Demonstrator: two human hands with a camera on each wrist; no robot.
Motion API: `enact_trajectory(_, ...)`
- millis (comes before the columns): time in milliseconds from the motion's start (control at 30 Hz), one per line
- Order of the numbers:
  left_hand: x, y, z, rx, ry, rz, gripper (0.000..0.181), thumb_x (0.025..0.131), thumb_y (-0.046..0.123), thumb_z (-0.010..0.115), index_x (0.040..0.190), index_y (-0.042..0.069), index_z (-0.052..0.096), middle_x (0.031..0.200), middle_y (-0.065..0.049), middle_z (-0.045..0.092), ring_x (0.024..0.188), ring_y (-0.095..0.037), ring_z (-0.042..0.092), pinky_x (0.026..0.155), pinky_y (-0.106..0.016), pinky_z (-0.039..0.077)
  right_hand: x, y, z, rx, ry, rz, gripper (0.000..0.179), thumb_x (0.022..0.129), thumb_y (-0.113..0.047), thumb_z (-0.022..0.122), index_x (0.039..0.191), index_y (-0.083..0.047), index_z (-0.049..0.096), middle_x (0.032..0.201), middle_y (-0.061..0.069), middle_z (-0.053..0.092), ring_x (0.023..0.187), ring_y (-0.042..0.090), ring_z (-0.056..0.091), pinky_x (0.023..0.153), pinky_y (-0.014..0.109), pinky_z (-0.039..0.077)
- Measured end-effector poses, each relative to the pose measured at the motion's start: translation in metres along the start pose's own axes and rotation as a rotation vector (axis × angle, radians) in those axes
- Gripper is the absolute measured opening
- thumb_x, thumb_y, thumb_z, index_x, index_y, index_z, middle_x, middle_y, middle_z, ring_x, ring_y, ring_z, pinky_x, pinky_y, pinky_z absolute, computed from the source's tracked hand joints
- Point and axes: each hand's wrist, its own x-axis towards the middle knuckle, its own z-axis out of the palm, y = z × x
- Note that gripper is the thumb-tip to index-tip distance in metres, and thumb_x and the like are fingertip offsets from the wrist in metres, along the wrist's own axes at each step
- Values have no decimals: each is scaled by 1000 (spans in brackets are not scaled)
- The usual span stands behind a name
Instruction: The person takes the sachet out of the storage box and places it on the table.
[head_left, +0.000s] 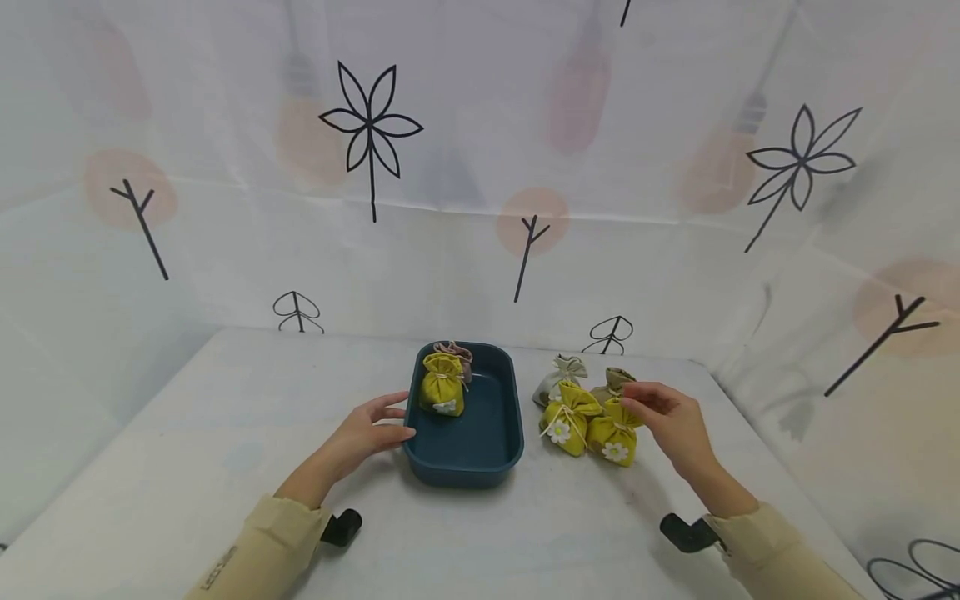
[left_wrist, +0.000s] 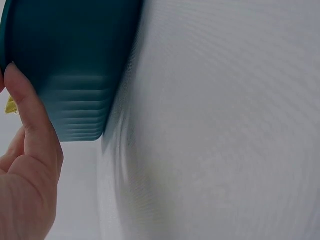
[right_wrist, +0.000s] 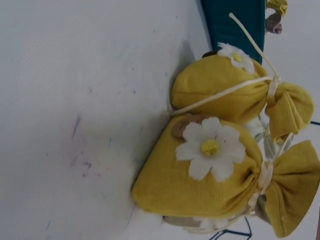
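1. Left hand [head_left: 363, 433]: released, not clenched. I rest my extended fingers and thumb against the left rim of the blue tray [head_left: 465, 479].
2. Right hand [head_left: 675, 421]: released and grasping nothing. I hold it with loosely bent fingers just beside the neck of the right front yellow bag [head_left: 613, 433]; the right wrist view shows that neck free of my fingers.
3. Bag group: located on the bench [head_left: 420, 550], right of the tray. The left front yellow bag [head_left: 567, 421] sits against the right front one; a grey bag [head_left: 551, 387] and a khaki bag [head_left: 617, 379] stand behind them.
4. Tray contents: one yellow bag [head_left: 442, 387] at the left side, with a pinkish-brown bag [head_left: 466, 367] behind it, partly hidden.
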Motion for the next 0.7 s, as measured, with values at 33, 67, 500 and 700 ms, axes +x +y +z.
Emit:
enact_trajectory(33, 0, 0, 0, -1, 0, 0, 66, 81, 11, 73, 140, 16, 43, 128, -17, 50, 97, -21, 60, 82, -36, 52, 1, 0, 1, 2, -5, -1, 28, 86, -21, 69, 111, -8, 67, 100, 6, 66, 84, 13, 62, 63, 20, 52)
enact_trajectory(67, 1, -1, 0, -3, 0, 0, 66, 81, 11, 73, 140, 16, 43, 128, -17, 50, 97, -21, 60, 82, -36, 52, -2, -17, 5, 1, -8, 21, 29, 86, -20, 68, 111, -6, 66, 101, 9, 65, 84, 15, 62, 63, 21, 53)
enact_trajectory(500, 0, -1, 0, -3, 1, 2, 67, 81, 11, 73, 140, 16, 43, 128, -17, 50, 98, -22, 60, 83, -37, 51, -10, -103, 36, 10, -38, 94, 32, 87, -16, 67, 109, 6, 62, 100, 10, 64, 85, 7, 60, 72, 20, 52)
enact_trajectory(700, 1, -1, 0, -7, 2, 6, 66, 80, 11, 73, 140, 16, 44, 128, -17, 50, 98, -22, 60, 83, -37, 52, -6, -103, 49, 82, -78, 60, 28, 86, -6, 66, 109, 9, 62, 102, 18, 62, 85, 6, 60, 73, 19, 52)
